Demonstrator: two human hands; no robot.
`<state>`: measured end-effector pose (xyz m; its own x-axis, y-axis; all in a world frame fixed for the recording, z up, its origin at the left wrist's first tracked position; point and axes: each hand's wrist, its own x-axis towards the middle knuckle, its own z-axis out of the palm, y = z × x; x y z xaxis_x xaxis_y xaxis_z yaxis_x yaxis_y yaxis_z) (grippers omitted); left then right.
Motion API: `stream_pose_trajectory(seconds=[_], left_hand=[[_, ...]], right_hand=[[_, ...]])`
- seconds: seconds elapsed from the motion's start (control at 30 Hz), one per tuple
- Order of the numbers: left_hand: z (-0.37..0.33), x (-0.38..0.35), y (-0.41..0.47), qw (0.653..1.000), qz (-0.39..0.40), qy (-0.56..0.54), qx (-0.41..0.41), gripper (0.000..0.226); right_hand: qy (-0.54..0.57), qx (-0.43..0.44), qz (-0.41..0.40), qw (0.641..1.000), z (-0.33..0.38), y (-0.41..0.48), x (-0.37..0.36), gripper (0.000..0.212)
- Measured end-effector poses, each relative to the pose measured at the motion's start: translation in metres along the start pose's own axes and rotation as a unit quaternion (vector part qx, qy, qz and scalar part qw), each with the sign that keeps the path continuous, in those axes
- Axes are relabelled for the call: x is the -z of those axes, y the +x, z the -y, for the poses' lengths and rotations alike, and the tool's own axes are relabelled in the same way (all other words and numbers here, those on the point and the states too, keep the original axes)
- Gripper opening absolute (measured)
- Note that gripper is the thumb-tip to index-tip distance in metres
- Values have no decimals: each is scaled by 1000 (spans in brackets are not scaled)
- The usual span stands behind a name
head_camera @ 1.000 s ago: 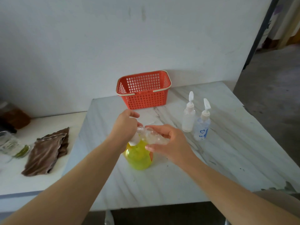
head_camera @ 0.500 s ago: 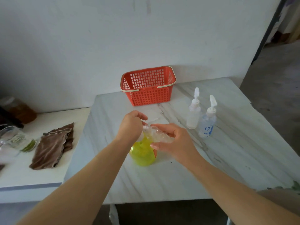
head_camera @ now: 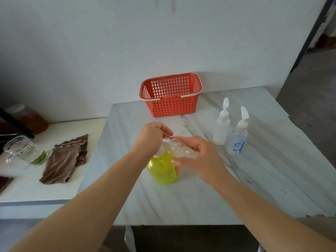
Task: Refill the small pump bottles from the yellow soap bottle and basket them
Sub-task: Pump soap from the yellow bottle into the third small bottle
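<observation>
The yellow soap bottle (head_camera: 162, 169) stands on the marble table (head_camera: 200, 197) in front of me. My left hand (head_camera: 150, 140) is curled over its white pump head. My right hand (head_camera: 198, 157) holds a small clear bottle (head_camera: 183, 150) tilted on its side, its mouth against the pump's spout. Two small pump bottles stand upright to the right: a frosted one (head_camera: 221, 128) and a clear one with a blue heart label (head_camera: 237, 140). The red basket (head_camera: 171, 106) sits at the back of the table with nothing showing inside.
A brown cloth (head_camera: 65, 159) and a glass jug (head_camera: 21, 151) lie on the lower white counter (head_camera: 27, 190) to the left. A jar of amber liquid (head_camera: 31, 118) stands by the wall. The floor drops away past the table's right edge.
Both hands stay at the pump of the yellow bottle. The view has shifted a little, so everything sits further right in the picture.
</observation>
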<state>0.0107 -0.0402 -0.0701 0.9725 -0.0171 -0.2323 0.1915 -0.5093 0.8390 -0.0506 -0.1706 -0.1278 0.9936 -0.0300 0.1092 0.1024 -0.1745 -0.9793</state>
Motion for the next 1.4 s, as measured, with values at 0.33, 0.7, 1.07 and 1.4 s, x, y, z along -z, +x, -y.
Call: stream_pose_trajectory(seconds=[0.33, 0.7, 1.07, 1.4], left_hand=[[2, -2, 2, 1000, -4, -24, 10, 38], [-1, 0, 4, 1000, 10, -3, 16, 38], [4, -2, 3, 1000, -2, 19, 5, 38], [-2, 0, 5, 1000, -3, -4, 12, 38]], right_hand=[[3, -1, 0, 1000, 1, 1, -1, 50], [4, 11, -8, 1000, 5, -1, 1, 47], [-6, 7, -2, 1000, 0, 0, -1, 48], [12, 10, 3, 1000, 10, -1, 1, 48]])
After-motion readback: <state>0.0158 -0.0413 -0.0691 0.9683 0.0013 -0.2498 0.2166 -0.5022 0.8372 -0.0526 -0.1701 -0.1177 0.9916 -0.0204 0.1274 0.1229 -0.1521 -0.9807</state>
